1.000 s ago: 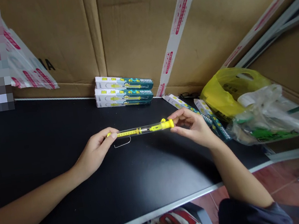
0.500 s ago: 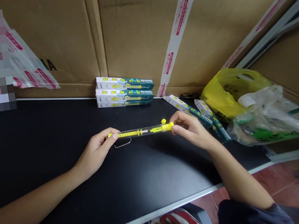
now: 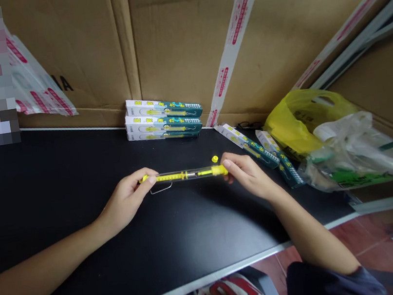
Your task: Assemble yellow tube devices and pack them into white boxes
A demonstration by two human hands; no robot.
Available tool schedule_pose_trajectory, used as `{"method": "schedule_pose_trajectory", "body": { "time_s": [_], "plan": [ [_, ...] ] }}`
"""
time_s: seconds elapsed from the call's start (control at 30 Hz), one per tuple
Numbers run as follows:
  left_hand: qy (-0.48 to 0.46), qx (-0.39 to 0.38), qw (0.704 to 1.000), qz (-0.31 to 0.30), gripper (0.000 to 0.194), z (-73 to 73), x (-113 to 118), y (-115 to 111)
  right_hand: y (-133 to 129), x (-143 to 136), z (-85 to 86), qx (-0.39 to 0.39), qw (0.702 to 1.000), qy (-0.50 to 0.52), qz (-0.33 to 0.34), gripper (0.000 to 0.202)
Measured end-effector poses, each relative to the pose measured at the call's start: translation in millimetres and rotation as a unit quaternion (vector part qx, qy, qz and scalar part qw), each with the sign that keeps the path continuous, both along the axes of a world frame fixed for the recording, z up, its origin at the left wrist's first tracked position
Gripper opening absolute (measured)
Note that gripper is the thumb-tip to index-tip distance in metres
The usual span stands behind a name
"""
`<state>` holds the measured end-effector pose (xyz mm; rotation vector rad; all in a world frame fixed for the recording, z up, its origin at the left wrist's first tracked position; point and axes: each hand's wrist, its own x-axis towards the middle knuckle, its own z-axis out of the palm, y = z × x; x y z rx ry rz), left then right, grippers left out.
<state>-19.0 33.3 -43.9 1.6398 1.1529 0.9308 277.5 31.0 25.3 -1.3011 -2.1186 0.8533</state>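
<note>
A clear tubular spring scale (image 3: 171, 177) with a yellow graduated strip inside is held level above the black table. My left hand (image 3: 133, 192) is closed on its left end, thumb on top. A bent metal wire hook (image 3: 162, 189) shows just below the tube near that hand. At the other end, my right hand (image 3: 245, 172) pinches the yellow end piece (image 3: 219, 169) between thumb and fingers, the fingertips partly hidden beneath. Just beyond that end lies a small loose yellow cap (image 3: 215, 159).
Several spring scale boxes (image 3: 163, 125) are stacked against the cardboard wall (image 3: 172, 37). Two more boxes (image 3: 280, 158) lie slanted at the right, beside a yellow plastic bag (image 3: 288, 116) and a clear plastic bag (image 3: 351, 144). The black table (image 3: 134, 275) has a pale front edge.
My right hand has rolled over the yellow end piece, its thumb now higher and its fingers lower. The yellow part inside that end looks turned. My left hand stays still.
</note>
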Motion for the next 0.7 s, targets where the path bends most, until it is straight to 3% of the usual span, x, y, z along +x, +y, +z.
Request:
{"method": "schedule_pose_trajectory", "body": {
  "time_s": [0.53, 0.7],
  "plan": [
    [-0.026, 0.0, 1.0, 0.011, 0.032, -3.3, -1.2, 2.4, -2.1, 3.6, 0.7, -0.007, 0.999, 0.052, 0.014, 0.024],
    [-0.05, -0.03, 0.998, 0.019, 0.031, -5.2, -1.1, 2.0, -3.1, 2.2, 1.9, 0.026, 0.998, 0.06, 0.02, 0.021]
  ]
}}
